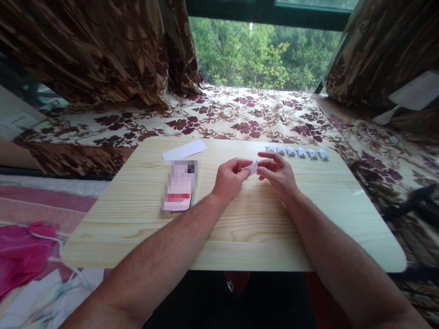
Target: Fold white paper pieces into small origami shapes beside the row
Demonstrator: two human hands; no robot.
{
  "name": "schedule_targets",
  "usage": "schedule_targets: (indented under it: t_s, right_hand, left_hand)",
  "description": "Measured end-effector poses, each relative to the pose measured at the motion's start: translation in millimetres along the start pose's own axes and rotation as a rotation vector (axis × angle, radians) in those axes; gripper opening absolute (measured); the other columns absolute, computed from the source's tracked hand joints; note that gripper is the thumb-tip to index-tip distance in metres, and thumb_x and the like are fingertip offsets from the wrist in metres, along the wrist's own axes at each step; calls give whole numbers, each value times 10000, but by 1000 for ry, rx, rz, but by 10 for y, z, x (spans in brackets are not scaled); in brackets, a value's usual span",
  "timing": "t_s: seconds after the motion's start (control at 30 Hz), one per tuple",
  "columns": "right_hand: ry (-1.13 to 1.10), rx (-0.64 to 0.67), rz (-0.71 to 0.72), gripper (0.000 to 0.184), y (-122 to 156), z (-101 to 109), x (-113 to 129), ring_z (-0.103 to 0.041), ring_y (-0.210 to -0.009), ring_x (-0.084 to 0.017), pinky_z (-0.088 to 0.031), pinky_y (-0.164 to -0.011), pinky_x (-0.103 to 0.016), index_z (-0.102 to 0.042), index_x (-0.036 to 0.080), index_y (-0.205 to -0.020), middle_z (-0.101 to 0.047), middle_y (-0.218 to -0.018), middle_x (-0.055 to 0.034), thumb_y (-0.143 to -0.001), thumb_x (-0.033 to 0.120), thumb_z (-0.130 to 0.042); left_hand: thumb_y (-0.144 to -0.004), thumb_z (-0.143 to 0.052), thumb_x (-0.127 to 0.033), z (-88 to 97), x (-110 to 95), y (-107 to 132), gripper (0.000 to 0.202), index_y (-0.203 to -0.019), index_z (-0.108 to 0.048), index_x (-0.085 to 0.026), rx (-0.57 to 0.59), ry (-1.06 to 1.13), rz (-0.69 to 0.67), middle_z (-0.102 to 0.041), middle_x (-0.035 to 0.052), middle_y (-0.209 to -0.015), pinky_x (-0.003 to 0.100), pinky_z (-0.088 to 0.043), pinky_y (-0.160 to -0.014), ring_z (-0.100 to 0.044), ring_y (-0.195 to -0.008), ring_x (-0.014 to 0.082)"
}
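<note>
Both my hands meet over the middle of a light wooden table (240,228). My left hand (230,177) and my right hand (278,173) pinch a small folded white paper piece (253,167) between their fingertips, just above the tabletop. Beyond my right hand, a row of several small folded white paper pieces (297,152) lies along the table's far edge. A strip of white paper slips (184,150) lies at the far left of the table.
A phone (179,186) lies flat on the table left of my hands. A floral-patterned cloth (219,114) covers the ledge behind, with brown curtains (103,50) on both sides of a window. Pink fabric (24,251) and white cables lie at lower left.
</note>
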State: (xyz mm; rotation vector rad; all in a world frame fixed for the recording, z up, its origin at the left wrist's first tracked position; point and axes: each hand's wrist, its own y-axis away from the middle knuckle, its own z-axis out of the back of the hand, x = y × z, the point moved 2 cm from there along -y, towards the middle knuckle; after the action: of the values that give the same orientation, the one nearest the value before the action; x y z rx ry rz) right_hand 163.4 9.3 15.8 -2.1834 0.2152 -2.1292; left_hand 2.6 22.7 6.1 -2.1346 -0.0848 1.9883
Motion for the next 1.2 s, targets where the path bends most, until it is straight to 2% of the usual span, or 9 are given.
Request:
schedule_targets:
  t_s: [0.07,0.23,0.53,0.63,0.8,0.9,1.03,1.2]
  right_hand:
    - [-15,38,31,482,9,-13,1,-594,-676,-117,-519,-580,-251,-644,233,-1153,-677,-878,-7,-689,300,-754]
    - [-2,75,64,401,15,-39,-22,-572,-661,-112,-501,-582,-258,-667,218,-1080,-652,-841,-2,-694,286,-750]
    - [-9,98,61,416,4,-53,-41,-566,-639,-110,-477,-573,-261,-662,193,-1075,-694,-814,-17,-686,292,-772]
    - [0,84,44,425,-6,-51,-53,-586,-651,-121,-495,-570,-268,-657,188,-1078,-702,-816,-20,-683,298,-772]
    - [-19,-16,67,388,-19,-30,-42,-606,-656,-128,-529,-562,-272,-668,175,-1030,-682,-786,-8,-670,264,-783]
    - [-29,-54,89,378,-20,-21,-30,-608,-659,-125,-538,-563,-269,-672,175,-1027,-672,-783,0,-672,243,-781]
    - [-35,-51,101,368,-23,-23,-32,-611,-661,-126,-533,-549,-262,-673,181,-1015,-674,-778,8,-668,244,-777]
    - [9,-28,112,371,-25,-25,-64,-610,-658,-127,-510,-550,-257,-664,188,-1026,-674,-770,9,-681,265,-778]
  left_hand:
    - [-712,-732,-226,7,-1,-3,271,-976,-745,-163,-3,15,-1,-644,5,-697,242,-440,-601,-541,-612,103]
    - [-697,-761,-242,30,19,-26,385,-1067,-691,-164,-12,44,1,-694,51,-891,247,-477,-649,-565,-663,98]
    - [-691,-746,-198,32,8,-50,403,-1072,-618,-162,-38,122,-25,-684,51,-931,266,-509,-718,-595,-711,104]
    - [-691,-731,-190,27,-15,-47,397,-1068,-612,-157,-32,149,-13,-679,48,-909,272,-515,-707,-601,-699,106]
    - [-657,-664,-146,28,-40,-44,452,-1102,-588,-169,-29,313,108,-685,65,-991,285,-543,-697,-657,-798,149]
    - [-640,-648,-121,16,-47,-35,500,-1132,-572,-178,6,350,140,-683,34,-910,294,-548,-695,-678,-778,159]
    - [-653,-680,-130,-5,-56,-18,511,-1149,-569,-181,39,277,94,-643,-26,-710,300,-543,-686,-673,-704,158]
    - [-663,-681,-126,0,-57,-31,475,-1127,-596,-176,9,210,47,-609,-47,-656,280,-530,-668,-657,-671,142]
